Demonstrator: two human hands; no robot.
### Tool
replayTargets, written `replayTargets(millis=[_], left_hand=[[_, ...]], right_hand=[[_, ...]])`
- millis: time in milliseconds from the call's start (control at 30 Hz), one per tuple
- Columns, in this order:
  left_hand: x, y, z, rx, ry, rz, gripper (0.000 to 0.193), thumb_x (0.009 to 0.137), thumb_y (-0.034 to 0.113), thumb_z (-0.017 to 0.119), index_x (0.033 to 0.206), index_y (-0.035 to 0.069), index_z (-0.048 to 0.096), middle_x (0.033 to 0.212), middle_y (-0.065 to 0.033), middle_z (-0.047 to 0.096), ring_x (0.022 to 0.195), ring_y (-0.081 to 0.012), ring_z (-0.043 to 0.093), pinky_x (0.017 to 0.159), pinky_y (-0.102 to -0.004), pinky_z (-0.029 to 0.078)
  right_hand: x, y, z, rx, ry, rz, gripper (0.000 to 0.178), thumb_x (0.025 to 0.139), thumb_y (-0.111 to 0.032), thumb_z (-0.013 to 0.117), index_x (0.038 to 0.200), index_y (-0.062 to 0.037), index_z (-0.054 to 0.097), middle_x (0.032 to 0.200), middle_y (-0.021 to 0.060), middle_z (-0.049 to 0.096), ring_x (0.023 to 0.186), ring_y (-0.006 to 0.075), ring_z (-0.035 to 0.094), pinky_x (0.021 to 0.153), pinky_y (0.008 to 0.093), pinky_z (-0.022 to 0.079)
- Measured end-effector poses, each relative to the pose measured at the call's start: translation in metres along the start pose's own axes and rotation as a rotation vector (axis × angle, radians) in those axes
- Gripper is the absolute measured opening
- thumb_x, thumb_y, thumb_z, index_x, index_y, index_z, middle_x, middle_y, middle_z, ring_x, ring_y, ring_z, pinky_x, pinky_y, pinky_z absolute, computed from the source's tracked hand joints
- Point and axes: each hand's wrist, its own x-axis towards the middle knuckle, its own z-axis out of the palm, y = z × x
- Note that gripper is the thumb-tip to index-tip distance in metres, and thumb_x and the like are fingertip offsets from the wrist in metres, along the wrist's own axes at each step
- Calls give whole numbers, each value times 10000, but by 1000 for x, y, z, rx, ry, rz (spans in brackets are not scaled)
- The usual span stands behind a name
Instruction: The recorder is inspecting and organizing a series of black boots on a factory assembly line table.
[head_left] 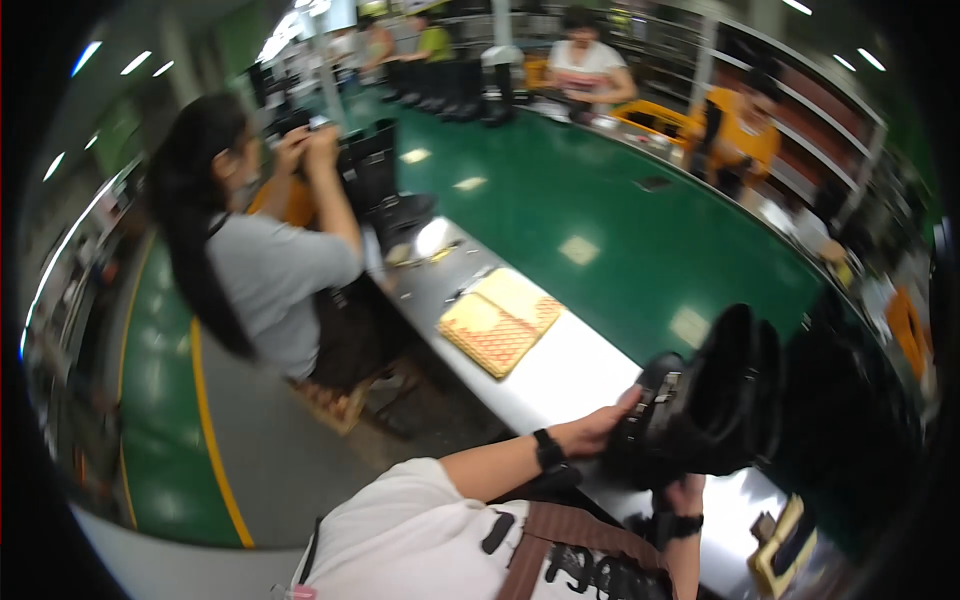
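Observation:
Black boots with buckled straps are held up in front of me, above the metal work surface; they overlap, and I cannot tell exactly how many there are. My left hand grips the foot part from the left, its thumb along the buckled side and its other fingers hidden. Below, my right hand is closed around the underside of the same black boots, mostly covered by them. Near my right forearm lies a yellow and black block-like object.
A metal bench carries a yellow pad with red crossed lines. Beyond runs a green conveyor belt with several black boots at its far end. A co-worker sits at left; others work across the belt.

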Motion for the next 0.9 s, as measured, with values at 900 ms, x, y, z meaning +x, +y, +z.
replayTargets(millis=[900], left_hand=[[-5, -2, -11, -3, 47, -1, 530, 1035, 430, 309, 1333, 33, 496, 1274, -127, 593, 1147, -226, 591, 1019, -387, 461]], right_hand=[[-5, -2, 25, 54, -60, -38, 478, 1030, -384, 348, 1311, -27, 499, 1286, 130, 577, 1146, 259, 578, 1028, 411, 447]])
